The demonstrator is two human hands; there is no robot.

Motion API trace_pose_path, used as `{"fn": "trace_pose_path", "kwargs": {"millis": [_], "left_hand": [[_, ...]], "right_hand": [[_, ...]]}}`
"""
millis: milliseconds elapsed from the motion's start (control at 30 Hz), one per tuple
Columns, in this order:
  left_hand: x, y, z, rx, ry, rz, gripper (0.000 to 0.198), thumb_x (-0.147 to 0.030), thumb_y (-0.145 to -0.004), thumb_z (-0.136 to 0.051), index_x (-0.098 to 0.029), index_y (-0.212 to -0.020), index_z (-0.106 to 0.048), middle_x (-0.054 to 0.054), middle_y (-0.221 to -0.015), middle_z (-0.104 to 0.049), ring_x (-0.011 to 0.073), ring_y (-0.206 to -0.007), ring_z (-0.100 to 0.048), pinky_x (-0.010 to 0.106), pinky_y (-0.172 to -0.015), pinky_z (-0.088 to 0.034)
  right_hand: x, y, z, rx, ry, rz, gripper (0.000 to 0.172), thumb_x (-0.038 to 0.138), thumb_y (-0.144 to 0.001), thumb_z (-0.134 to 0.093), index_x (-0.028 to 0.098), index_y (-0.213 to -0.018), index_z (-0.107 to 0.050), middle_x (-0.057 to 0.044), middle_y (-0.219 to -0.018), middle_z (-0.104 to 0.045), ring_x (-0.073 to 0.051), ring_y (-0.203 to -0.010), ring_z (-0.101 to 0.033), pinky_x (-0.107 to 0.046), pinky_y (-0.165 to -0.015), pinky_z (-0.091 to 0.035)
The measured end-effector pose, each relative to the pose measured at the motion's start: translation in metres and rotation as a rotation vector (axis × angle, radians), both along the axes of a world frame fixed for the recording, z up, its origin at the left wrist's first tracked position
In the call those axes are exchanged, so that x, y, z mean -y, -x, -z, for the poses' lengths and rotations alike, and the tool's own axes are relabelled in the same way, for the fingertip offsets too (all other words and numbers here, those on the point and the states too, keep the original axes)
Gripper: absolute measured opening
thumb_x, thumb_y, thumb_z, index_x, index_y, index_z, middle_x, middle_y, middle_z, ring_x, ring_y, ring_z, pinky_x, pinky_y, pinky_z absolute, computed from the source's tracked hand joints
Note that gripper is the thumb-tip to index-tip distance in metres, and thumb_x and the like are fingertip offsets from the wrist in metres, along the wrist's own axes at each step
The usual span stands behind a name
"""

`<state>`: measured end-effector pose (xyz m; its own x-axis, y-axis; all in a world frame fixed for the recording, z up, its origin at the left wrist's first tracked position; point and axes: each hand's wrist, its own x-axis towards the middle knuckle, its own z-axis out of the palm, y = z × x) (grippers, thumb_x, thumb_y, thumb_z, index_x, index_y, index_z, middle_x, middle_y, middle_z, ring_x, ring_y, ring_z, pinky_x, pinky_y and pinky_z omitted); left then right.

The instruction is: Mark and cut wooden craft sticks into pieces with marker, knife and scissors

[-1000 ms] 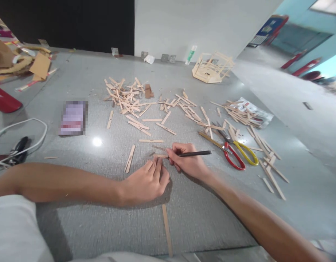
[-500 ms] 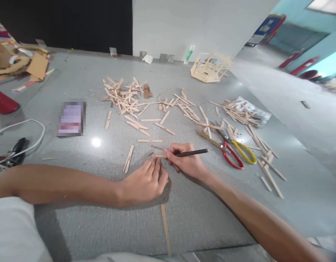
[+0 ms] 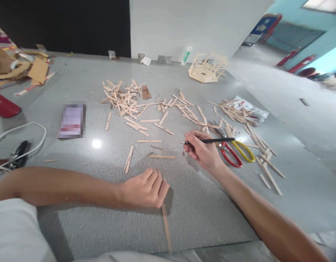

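Note:
A slim black pen point(image 3: 221, 139) with a silvery tip is gripped in my right hand point(image 3: 202, 151), above the grey table, its tip pointing left. My left hand point(image 3: 147, 188) is curled into a fist on the table, and what its fingers hold, if anything, is hidden. Just below that fist, a long wooden stick point(image 3: 167, 231) runs toward the front edge, its upper end close to the knuckles. Between the hands and a little farther off lies a short wooden stick point(image 3: 162, 157). More sticks lie near, one level stick point(image 3: 149, 141) and one slanted stick point(image 3: 129, 159).
Red-and-yellow-handled scissors point(image 3: 239, 153) lie beside my right hand. Behind are a heap of sticks point(image 3: 122, 96), a wooden stick frame point(image 3: 207, 69) and a glue tube point(image 3: 187, 55). At left are a blurred-out phone-like rectangle point(image 3: 72, 120) and a white cable point(image 3: 34, 123).
My right hand has moved right with the pen, away from the short stick. My left hand has let go of that stick, drawn back toward me and curled up.

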<state>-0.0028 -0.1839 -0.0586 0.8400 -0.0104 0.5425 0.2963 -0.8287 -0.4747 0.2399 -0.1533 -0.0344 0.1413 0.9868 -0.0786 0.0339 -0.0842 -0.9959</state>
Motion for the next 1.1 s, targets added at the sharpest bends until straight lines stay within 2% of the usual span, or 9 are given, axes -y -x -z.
{"fn": "trace_pose_path", "kwargs": {"millis": [100, 233, 333, 467, 667, 833, 1100], "left_hand": [[0.000, 0.000, 0.001, -0.003, 0.011, -0.013, 0.023, -0.023, -0.099, -0.063, -0.009, -0.084, -0.074, 0.010, -0.078, -0.078, 0.0190, -0.072, -0.075, 0.029, -0.067, -0.056], [0.001, -0.002, 0.003, -0.005, 0.069, -0.180, 0.037, -0.030, -0.104, -0.055, 0.001, -0.104, -0.076, 0.020, -0.102, -0.080, 0.0269, -0.095, -0.078, 0.037, -0.087, -0.059], [-0.001, -0.003, 0.004, -0.044, 0.120, -0.236, 0.046, -0.033, -0.106, -0.048, 0.003, -0.109, -0.075, 0.022, -0.109, -0.079, 0.0297, -0.103, -0.077, 0.040, -0.096, -0.057], [-0.002, -0.004, 0.002, -0.063, 0.124, -0.243, 0.045, -0.032, -0.106, -0.046, 0.002, -0.109, -0.075, 0.020, -0.108, -0.080, 0.0288, -0.102, -0.078, 0.038, -0.096, -0.057], [0.000, -0.004, 0.000, -0.085, 0.114, -0.249, 0.046, -0.033, -0.108, -0.043, 0.000, -0.108, -0.076, 0.019, -0.107, -0.080, 0.0275, -0.102, -0.078, 0.037, -0.094, -0.057], [0.002, -0.004, 0.001, -0.106, 0.132, -0.251, 0.047, -0.034, -0.108, -0.045, 0.002, -0.111, -0.074, 0.022, -0.110, -0.079, 0.0294, -0.103, -0.078, 0.038, -0.093, -0.057], [0.001, -0.005, -0.001, -0.120, 0.151, -0.241, 0.045, -0.033, -0.108, -0.047, 0.003, -0.112, -0.074, 0.022, -0.109, -0.079, 0.0306, -0.103, -0.078, 0.039, -0.092, -0.059]], "right_hand": [[0.004, 0.005, 0.003, 0.076, -0.032, -0.033, 0.051, 0.058, -0.084, -0.077, 0.021, -0.059, -0.051, 0.001, -0.050, -0.063, -0.005, -0.031, -0.041, -0.020, -0.031, -0.030], [0.013, 0.018, 0.011, 0.230, -0.041, -0.179, 0.050, 0.053, -0.091, -0.073, 0.022, -0.060, -0.049, 0.001, -0.051, -0.063, -0.007, -0.034, -0.047, -0.021, -0.035, -0.035], [0.019, 0.027, 0.016, 0.335, -0.046, -0.289, 0.046, 0.048, -0.096, -0.069, 0.021, -0.062, -0.051, 0.004, -0.047, -0.058, -0.008, -0.036, -0.048, -0.022, -0.039, -0.036], [0.019, 0.031, 0.018, 0.421, -0.054, -0.343, 0.045, 0.044, -0.099, -0.065, 0.021, -0.062, -0.053, 0.005, -0.043, -0.053, -0.007, -0.036, -0.047, -0.022, -0.043, -0.037], [0.016, 0.029, 0.021, 0.378, -0.020, -0.337, 0.046, 0.049, -0.097, -0.066, 0.021, -0.063, -0.052, 0.005, -0.046, -0.055, -0.008, -0.036, -0.047, -0.023, -0.040, -0.035], [0.016, 0.029, 0.021, 0.365, -0.013, -0.345, 0.047, 0.050, -0.096, -0.067, 0.021, -0.062, -0.054, 0.006, -0.044, -0.053, -0.008, -0.036, -0.047, -0.023, -0.041, -0.036], [0.019, 0.029, 0.019, 0.433, -0.032, -0.337, 0.045, 0.046, -0.099, -0.064, 0.022, -0.063, -0.053, 0.005, -0.043, -0.054, -0.008, -0.038, -0.047, -0.024, -0.044, -0.039]]}}
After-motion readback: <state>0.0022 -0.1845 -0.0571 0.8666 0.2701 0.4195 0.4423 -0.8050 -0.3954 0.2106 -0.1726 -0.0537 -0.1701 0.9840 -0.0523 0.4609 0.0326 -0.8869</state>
